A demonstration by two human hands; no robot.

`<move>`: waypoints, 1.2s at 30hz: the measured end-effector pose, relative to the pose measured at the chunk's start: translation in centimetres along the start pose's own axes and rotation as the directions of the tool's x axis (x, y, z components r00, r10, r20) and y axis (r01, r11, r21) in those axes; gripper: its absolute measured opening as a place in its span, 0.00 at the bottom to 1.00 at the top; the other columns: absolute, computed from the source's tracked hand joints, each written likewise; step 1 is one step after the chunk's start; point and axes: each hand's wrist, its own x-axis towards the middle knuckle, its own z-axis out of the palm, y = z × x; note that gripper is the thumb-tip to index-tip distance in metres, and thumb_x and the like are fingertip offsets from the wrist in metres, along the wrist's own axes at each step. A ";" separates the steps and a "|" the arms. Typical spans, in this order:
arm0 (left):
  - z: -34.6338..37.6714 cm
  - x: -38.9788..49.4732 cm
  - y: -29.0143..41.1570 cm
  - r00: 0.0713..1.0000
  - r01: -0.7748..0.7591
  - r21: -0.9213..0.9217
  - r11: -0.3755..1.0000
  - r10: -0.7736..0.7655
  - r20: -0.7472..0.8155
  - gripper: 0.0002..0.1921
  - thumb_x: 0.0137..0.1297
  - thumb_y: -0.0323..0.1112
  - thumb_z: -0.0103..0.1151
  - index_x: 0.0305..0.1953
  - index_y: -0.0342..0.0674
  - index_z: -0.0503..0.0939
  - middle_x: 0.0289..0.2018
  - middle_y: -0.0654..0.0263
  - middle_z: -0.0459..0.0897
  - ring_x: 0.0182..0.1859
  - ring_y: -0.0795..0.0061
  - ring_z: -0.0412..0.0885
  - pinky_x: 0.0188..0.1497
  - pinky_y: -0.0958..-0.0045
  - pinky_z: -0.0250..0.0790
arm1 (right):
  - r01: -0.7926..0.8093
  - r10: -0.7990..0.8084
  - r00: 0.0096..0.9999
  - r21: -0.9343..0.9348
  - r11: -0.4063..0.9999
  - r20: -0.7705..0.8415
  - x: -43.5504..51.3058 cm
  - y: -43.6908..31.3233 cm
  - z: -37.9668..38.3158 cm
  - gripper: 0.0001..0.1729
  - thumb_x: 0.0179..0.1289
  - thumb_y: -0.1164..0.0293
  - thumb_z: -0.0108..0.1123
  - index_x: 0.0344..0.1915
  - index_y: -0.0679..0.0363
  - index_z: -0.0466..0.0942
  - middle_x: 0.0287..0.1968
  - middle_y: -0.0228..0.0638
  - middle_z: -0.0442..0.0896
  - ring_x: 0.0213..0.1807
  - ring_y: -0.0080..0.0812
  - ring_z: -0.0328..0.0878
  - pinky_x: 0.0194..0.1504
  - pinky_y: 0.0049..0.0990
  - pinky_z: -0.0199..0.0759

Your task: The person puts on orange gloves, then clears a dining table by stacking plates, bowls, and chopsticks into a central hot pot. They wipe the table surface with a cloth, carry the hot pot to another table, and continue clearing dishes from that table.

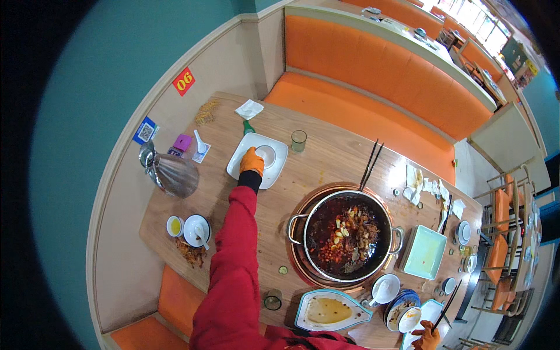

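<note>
My left hand [252,162], in an orange glove, reaches across the wooden table [280,210]. Its fingers grip the rim of a small white bowl [266,156] on a square white plate [273,173]. Behind that plate lies a green bottle [248,127], mostly hidden. At the lower right edge, my gloved right hand [427,336] holds dark chopsticks [446,305] over a pale rectangular dish [428,313]. Beside this hand, a soiled bowl [410,319] rests on stacked blue-rimmed plates [389,308].
A two-handled pot [350,236] of red broth sits mid-table, chopsticks [371,166] leaning near its rim. Glasses [299,141], a metal pitcher [175,174], a boat-shaped dish [332,310], green trays [423,253], crumpled napkins [413,186] and food scraps [191,252] surround it. An orange bench [358,118] lies beyond.
</note>
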 end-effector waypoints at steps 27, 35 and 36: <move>6.1 3.6 11.1 0.799 -0.601 0.247 0.760 0.580 0.161 0.12 0.57 0.39 0.60 0.43 0.47 0.79 0.43 0.52 0.80 0.47 0.45 0.78 0.43 0.51 0.73 | -0.394 0.505 0.821 0.375 0.839 -0.267 3.0 -6.7 4.3 0.15 0.69 0.63 0.55 0.43 0.65 0.77 0.19 0.43 0.79 0.06 0.21 0.60 0.07 0.17 0.46; 5.8 -0.2 12.1 0.586 -0.800 0.103 0.591 0.734 0.344 0.19 0.64 0.41 0.51 0.56 0.53 0.75 0.50 0.50 0.76 0.54 0.46 0.73 0.52 0.52 0.68 | -0.411 0.492 0.859 0.384 0.827 -0.139 3.7 -7.1 5.5 0.15 0.64 0.62 0.56 0.41 0.63 0.79 0.24 0.38 0.81 0.15 0.25 0.74 0.10 0.19 0.53; 6.2 -0.8 12.2 0.587 -0.765 0.080 0.639 0.641 0.495 0.19 0.64 0.41 0.51 0.57 0.53 0.75 0.51 0.50 0.75 0.55 0.46 0.71 0.54 0.53 0.67 | -0.396 0.480 0.864 0.383 0.835 -0.153 3.8 -7.3 5.6 0.15 0.65 0.63 0.56 0.41 0.63 0.79 0.18 0.39 0.79 0.12 0.25 0.71 0.10 0.19 0.52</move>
